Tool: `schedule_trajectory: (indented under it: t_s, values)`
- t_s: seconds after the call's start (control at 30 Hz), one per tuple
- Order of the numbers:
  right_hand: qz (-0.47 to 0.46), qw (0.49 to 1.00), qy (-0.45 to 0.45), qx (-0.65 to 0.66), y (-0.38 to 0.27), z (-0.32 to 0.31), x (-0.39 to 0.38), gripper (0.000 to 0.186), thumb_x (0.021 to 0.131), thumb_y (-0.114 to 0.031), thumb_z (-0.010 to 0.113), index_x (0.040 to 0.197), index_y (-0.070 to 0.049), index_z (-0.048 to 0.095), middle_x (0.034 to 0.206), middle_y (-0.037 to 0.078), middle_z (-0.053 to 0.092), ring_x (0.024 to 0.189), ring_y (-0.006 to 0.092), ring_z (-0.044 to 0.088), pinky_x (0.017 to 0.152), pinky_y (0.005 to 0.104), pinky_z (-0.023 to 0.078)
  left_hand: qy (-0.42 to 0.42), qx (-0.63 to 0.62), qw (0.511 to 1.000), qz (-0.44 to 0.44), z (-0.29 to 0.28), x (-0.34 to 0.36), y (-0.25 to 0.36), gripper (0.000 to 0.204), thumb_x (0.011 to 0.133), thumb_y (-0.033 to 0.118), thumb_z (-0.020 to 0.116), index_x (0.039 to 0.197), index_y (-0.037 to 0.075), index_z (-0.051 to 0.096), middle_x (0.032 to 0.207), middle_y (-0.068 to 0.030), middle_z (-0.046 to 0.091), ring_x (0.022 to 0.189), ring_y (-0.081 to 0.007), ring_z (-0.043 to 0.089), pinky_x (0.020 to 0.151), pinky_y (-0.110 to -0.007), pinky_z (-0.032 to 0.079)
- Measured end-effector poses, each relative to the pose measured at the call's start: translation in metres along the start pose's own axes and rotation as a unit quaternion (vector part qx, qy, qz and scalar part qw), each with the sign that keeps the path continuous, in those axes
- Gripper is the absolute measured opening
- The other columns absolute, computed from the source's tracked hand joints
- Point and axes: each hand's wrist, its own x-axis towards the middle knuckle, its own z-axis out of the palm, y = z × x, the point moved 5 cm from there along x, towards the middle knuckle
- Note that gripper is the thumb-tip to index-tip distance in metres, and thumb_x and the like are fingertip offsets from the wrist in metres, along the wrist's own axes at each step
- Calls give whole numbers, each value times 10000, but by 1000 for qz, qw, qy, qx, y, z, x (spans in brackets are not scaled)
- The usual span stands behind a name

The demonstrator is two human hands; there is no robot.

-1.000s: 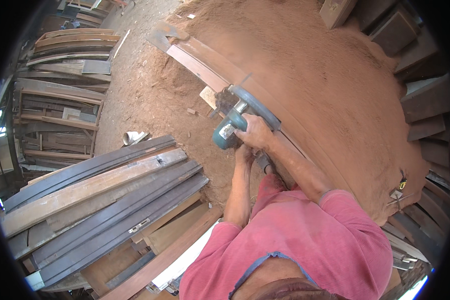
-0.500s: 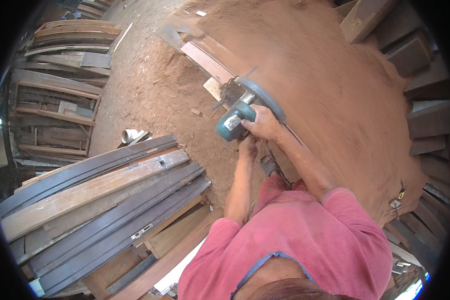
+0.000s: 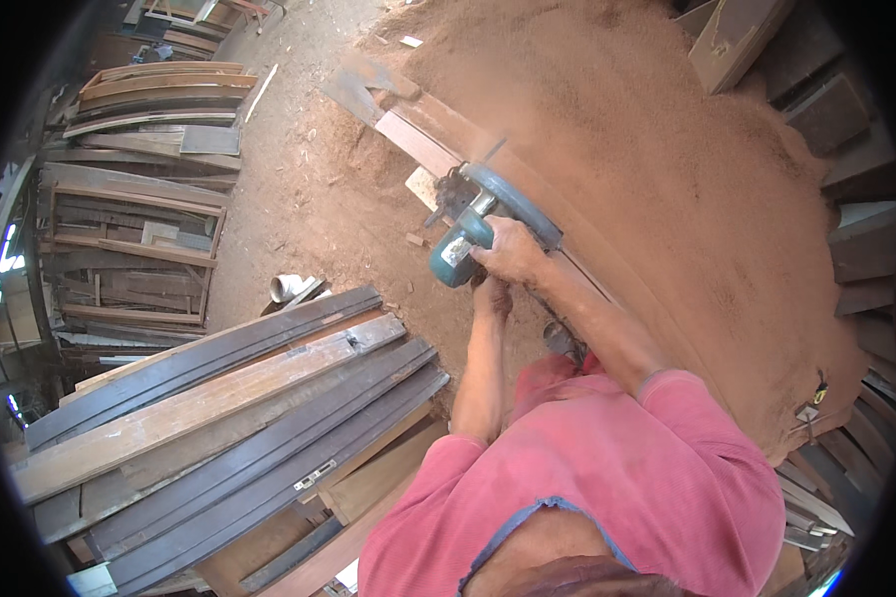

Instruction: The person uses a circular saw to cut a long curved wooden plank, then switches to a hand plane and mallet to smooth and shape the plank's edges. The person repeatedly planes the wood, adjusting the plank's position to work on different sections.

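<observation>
clearly, the person's right hand (image 3: pixel 508 249) was clasped over the teal, round-ended power tool with a curved grey guard (image 3: pixel 461 251), its thumb against the housing. the left hand (image 3: pixel 491 297) sat beneath, at six o'clock from the right, touching the tool's underside; how firmly its hidden fingers closed, i could not tell. the tool lay over the long, narrow reddish wooden strip (image 3: pixel 418 142), which ran out toward eleven o'clock. the tool might have jerked or wandered if the strip shifted or that lower grip loosened; fine brown sawdust (image 3: pixel 657 189) could have hidden an edge.

counted, there were two hands, one tool, one strip and one pale wooden block (image 3: pixel 421 186) beside it. outward, one white hollow curved piece (image 3: pixel 287 288) lay at nine o'clock, three long dark boards (image 3: pixel 204 343) at eight, one small black-and-yellow object (image 3: pixel 819 390) at four.
</observation>
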Motion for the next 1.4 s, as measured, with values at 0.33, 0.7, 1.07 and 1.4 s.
schedule_trajectory:
  t_s: [0.33, 0.7, 1.07, 1.4]
  values:
    - [-3, 1000, -4, -10, -5, 14, 26, 341, 811, -179, 747, 1073, 26, 676, 1027, 258, 703, 982, 425, 684, 872, 455, 542, -26, -30, 999, 9, -2, 19, 25, 511, 865, 107, 806, 1310, 29, 568, 1185, -89, 672, 977, -216, 697, 769, -360, 591]
    - [22, 1000, -9, -7, -22, 9, 38, 343, 821, -198, 733, 1074, 22, 662, 1023, 281, 698, 999, 459, 667, 886, 495, 526, -42, -34, 998, -31, 8, 14, 47, 487, 854, -19, 739, 1302, 54, 564, 1165, -90, 673, 937, -217, 704, 738, -335, 601]
    - [45, 997, -47, -29, -79, -15, 71, 321, 825, -134, 738, 1090, 25, 650, 974, 224, 691, 922, 335, 672, 846, 429, 524, -71, 0, 984, -164, 53, 9, 95, 393, 1002, 108, 623, 1377, 78, 510, 1306, -80, 577, 1145, -203, 599, 908, -352, 539]
    - [61, 996, -45, -46, -92, -21, 72, 366, 854, -132, 731, 1164, 31, 625, 973, 198, 710, 904, 301, 689, 827, 394, 532, -134, 18, 967, -218, 55, 14, 100, 505, 988, 143, 675, 1432, 97, 439, 1411, -76, 517, 1317, -210, 519, 1084, -381, 469]
